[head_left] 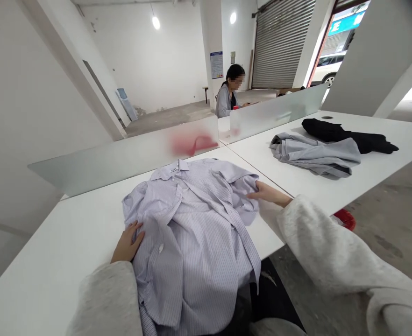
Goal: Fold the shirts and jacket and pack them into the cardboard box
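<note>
Workroom with white walls and a concrete floor, holding two white tables [48, 266] set edge to edge, with two frosted divider panels [122, 158] along them. Item one: a pale lilac pinstripe button-front shirt [192, 233], collar at the far end, lying rumpled on the left table, its lower part hanging past the near edge and cut off by the frame. A small collar label [174, 170] is too small to read. Two hands, well apart: the left hand [128, 242] lies flat on the shirt's left side, the right hand [269, 193] rests on its right side at a fold, neither clamped. Grey sleeves [332, 247] cover both forearms. On the right table: one grey garment [314, 154] against one black garment [346, 135], both heaped, type unclear. One red object [346, 219], mostly hidden under the table edge, is unidentifiable. Far off: one seated person [227, 93], hands hidden by a divider; one wall poster [216, 65], illegible; one roller shutter [279, 42]; one white car [327, 65], cut off by the doorway.
</note>
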### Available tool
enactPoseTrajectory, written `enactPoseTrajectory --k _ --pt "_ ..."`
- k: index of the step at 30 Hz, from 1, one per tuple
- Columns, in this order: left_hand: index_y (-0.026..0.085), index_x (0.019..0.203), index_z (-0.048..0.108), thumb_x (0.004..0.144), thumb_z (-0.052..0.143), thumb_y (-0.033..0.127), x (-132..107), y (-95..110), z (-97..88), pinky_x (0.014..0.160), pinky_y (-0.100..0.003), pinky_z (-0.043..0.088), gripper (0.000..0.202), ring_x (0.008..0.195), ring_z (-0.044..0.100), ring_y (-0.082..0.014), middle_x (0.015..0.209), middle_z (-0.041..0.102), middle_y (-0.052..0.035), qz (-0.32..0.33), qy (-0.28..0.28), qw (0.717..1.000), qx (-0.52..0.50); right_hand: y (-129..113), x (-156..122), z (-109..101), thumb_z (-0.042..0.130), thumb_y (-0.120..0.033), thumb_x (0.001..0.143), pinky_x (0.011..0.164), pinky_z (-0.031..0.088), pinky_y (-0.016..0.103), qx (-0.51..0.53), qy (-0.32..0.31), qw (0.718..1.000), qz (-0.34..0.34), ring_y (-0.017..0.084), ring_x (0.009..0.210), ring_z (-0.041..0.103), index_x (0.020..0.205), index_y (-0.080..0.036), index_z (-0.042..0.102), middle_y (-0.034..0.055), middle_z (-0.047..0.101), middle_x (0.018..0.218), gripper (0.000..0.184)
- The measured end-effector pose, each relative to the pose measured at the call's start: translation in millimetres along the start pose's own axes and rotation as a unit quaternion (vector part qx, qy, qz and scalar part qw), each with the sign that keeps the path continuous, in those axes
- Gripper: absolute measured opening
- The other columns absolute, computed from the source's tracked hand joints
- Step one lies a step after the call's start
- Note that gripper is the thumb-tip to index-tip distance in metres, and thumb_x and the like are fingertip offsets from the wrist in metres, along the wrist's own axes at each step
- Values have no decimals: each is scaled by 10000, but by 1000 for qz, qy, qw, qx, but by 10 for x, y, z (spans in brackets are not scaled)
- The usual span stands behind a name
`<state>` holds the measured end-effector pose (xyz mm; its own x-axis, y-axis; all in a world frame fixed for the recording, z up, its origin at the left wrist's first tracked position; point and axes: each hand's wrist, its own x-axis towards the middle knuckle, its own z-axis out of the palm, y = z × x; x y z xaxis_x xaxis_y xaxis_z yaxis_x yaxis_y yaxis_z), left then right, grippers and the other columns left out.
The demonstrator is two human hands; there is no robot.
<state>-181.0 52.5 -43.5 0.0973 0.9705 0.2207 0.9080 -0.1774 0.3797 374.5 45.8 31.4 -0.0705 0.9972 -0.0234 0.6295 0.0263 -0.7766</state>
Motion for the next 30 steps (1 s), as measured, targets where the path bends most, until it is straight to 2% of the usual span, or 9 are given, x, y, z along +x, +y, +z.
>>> enactPoseTrajectory --k 2,5,7,12,16,19,26,29,30 --pt "166 1183 569 799 398 490 -2 6 13 1069 -505 317 531 1309 395 -307 1359 499 -140 -5 -4 1000 5 -55 -11 -319 577 -199 762 690 384 306 -222 90 971 -14 193 729 529 886 -129 623 64 608 759 149" --pt "152 1210 554 813 379 489 -11 23 29 1085 -504 286 550 1329 362 -306 1377 478 -142 -10 -5 1000 5 -119 -83 -770 434 -113 825 789 301 361 -452 296 839 -65 243 877 504 1059 -141 633 117 609 873 308" --pt "141 1222 547 815 371 489 -16 35 36 1094 -495 272 564 1339 344 -307 1390 464 -144 -13 -10 1000 4 -97 -160 -912 378 -113 856 816 257 389 -522 349 777 -51 269 946 477 1141 -151 597 141 601 943 361" --pt "148 1234 542 824 368 469 -23 48 52 1092 -499 269 550 1337 348 -312 1408 445 -138 -15 -18 1000 14 305 -317 -679 413 -150 869 769 282 372 -547 178 816 50 267 922 544 1075 -110 582 176 636 940 269" --pt "174 1232 542 833 382 442 -35 52 67 1083 -490 290 506 1335 355 -297 1401 458 -116 -10 -7 1000 21 659 -308 -428 410 -161 871 723 340 366 -520 140 833 123 265 786 618 1078 -82 569 167 668 813 272" --pt "179 1230 543 841 383 433 -46 60 71 1083 -489 289 492 1331 363 -289 1398 463 -114 -10 -1 1000 23 733 -260 -417 356 -211 899 766 369 402 -489 132 844 178 286 824 641 1171 -94 515 176 680 861 336" --pt "165 1213 557 833 379 461 -55 86 83 1084 -499 278 514 1316 382 -297 1382 480 -124 -8 12 1000 13 358 -193 -514 458 -190 827 776 390 513 -495 17 855 154 364 903 634 1152 -113 578 232 664 982 355" --pt "184 1199 562 830 389 448 -61 115 75 1075 -505 293 486 1313 385 -293 1365 500 -106 -9 15 1000 7 -120 -111 -250 525 -278 824 903 328 537 -502 -1 864 45 333 1012 596 1237 -214 533 168 642 1107 418" --pt "188 1193 566 830 396 442 -66 130 62 1076 -505 293 475 1320 374 -293 1368 497 -101 -8 16 1000 6 -332 -72 -95 532 -278 827 928 310 547 -497 -9 867 -35 324 1012 594 1250 -216 527 166 640 1114 428"
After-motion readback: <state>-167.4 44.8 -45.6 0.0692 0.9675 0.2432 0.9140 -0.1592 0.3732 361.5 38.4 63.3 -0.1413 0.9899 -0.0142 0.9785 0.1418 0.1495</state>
